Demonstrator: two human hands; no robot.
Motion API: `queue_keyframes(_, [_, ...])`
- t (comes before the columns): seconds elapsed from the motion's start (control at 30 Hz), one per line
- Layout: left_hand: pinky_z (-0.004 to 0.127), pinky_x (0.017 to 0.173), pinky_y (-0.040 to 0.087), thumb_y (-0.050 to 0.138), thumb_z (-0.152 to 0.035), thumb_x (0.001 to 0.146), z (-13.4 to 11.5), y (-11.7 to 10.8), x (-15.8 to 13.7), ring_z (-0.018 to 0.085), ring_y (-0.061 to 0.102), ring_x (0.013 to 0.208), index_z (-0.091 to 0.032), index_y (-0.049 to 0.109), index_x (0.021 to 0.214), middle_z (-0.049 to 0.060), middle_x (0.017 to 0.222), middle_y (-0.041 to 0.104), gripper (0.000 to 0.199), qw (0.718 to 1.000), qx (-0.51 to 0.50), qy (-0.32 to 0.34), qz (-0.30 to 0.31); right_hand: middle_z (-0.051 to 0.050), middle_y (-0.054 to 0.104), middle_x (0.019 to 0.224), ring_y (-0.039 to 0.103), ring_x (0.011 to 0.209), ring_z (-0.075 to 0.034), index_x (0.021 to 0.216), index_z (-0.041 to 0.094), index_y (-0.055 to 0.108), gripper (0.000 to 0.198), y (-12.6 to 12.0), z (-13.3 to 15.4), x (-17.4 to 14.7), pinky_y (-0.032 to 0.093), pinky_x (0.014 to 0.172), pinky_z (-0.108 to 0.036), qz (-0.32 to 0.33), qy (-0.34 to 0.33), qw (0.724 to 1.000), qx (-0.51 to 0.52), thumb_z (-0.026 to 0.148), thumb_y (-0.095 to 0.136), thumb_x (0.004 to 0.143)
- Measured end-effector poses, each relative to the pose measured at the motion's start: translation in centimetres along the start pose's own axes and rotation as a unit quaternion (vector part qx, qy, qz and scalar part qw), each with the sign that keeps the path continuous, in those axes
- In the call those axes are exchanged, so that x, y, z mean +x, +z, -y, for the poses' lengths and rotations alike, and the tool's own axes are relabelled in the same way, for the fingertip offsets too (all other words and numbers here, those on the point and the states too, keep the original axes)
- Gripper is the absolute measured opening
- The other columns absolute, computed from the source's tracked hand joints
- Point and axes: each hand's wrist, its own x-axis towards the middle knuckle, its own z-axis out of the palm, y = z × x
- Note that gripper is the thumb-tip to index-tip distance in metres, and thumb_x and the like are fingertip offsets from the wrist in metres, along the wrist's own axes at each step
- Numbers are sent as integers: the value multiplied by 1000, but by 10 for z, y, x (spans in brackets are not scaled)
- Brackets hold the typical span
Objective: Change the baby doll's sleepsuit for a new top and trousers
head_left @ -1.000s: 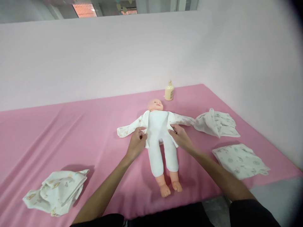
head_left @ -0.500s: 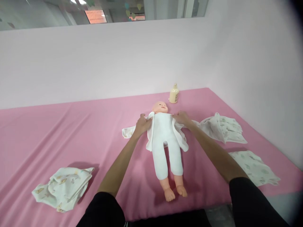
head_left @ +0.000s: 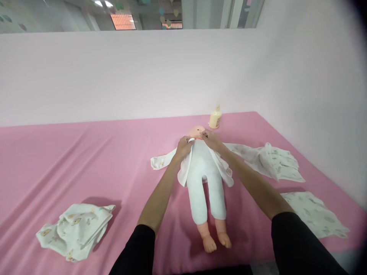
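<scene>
A baby doll [head_left: 205, 160] with a white cloth body lies on its back, head away from me, bare feet toward me. Under and around its torso is an open white baby jacket [head_left: 185, 170], its printed sleeves spread to both sides. My left hand [head_left: 183, 147] pinches the jacket's edge by the doll's neck. Across from it, my right hand [head_left: 211, 139] grips the other edge near the collar, partly covering the doll's chin. The two hands are close together over the upper chest, and my fingers hide the jacket's neckline there.
The pink sheet [head_left: 129, 172] covers the surface up to a white wall. A pump bottle [head_left: 215, 117] stands behind the doll's head. Crumpled printed cloth [head_left: 76, 231] lies at the left. On the right are a folded cloth [head_left: 283, 164] and a leaf-print cloth [head_left: 314, 212].
Both hands have moved up and inward from the doll's shoulders to its neck, drawing the jacket's upper edges closer together. The view has shifted slightly.
</scene>
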Motion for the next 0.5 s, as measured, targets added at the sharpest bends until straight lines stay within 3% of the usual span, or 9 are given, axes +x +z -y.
queue_keyframes(0.23, [23,78,42,63,-26,84,-5,-2,0,14,59,89,-12,63,111,7,102,68,30,998,-47,11,36,0,55,73,54,76,-17,80,21,49,16,8,-9,-4,38,70,-27,-15,-17,1000,2,28,41,93])
queue_keyframes(0.5, [21,64,39,65,-39,85,-3,-3,2,10,52,70,-15,62,108,3,89,62,33,999,-29,2,27,1,52,70,49,68,-14,75,21,48,18,-13,-31,-16,35,63,-26,-14,51,996,-68,31,49,89])
